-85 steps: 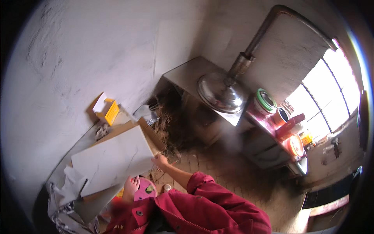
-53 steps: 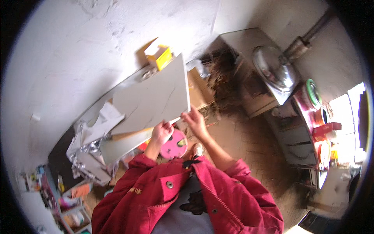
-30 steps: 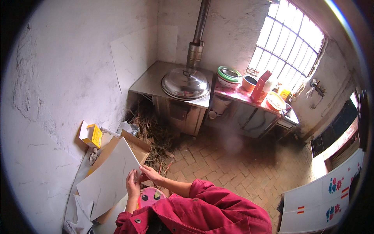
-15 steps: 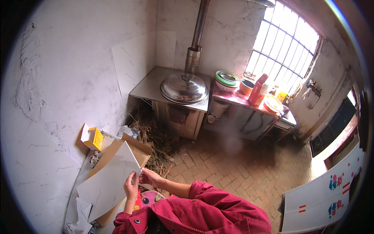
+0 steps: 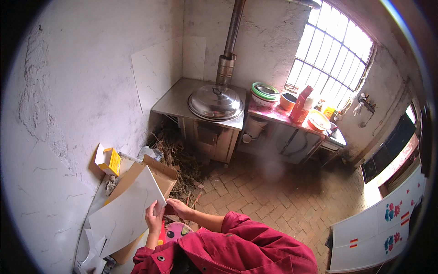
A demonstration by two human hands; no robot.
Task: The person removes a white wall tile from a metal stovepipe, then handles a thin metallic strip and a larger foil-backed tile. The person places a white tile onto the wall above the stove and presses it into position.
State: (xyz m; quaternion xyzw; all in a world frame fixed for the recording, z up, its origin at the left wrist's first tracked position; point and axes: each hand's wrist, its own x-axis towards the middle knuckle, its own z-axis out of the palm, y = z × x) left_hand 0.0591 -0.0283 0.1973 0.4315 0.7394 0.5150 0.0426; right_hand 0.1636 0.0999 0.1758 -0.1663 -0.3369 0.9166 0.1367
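Fingers of the left hand had the near edge of a white, grey-veined panel, pinched narrow just by its right-hand corner; right alongside was the right hand, curled in close at that same corner, its fingertips partly hidden, so whether it truly gripped, I could not tell; and the panel itself, it lay tilted out to the person's left, over an open cardboard box, though how much the box bore could not be seen!

Just below the hands, a pink round seat peeped out, partly covered by the red jacket; beyond the panel, near the wall, a yellow-and-white carton stood open; just past the cardboard, dry twigs lay heaped in a tangle!

Farther out, there was the steel-topped stove, a domed lid on it and a metal pipe rising behind; to its right, a counter carried stacked bowls and a red box, all beneath a bright barred window; brick floor spread out in front!
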